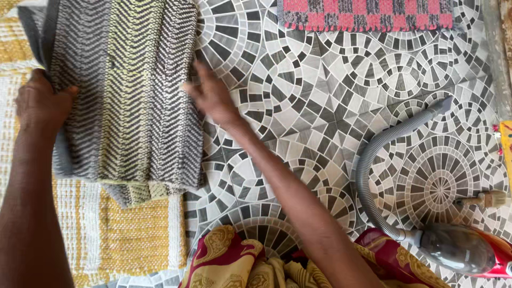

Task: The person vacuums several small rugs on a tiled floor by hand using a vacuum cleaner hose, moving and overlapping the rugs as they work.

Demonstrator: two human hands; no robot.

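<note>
Folding half done: left hand (40,104) gripping grey-yellow chevron rug (125,90), right hand (210,93) released, flat at its edge.

The folded mat (128,90) at ten o'clock is woven in grey-and-white chevrons with a pale yellow-green chevron band down its middle. Beneath it, at eight o'clock, a rug (128,234) shows mustard-yellow and white stripes. The floor (320,96) carries grey, black and white tiles in circular fan patterns. At one o'clock lies a pink and grey checked mat (368,13). A grey ribbed hose (368,165) at four o'clock joins a red vacuum cleaner (469,250). At six o'clock, maroon cloth (229,261) bears gold paisley.
</note>
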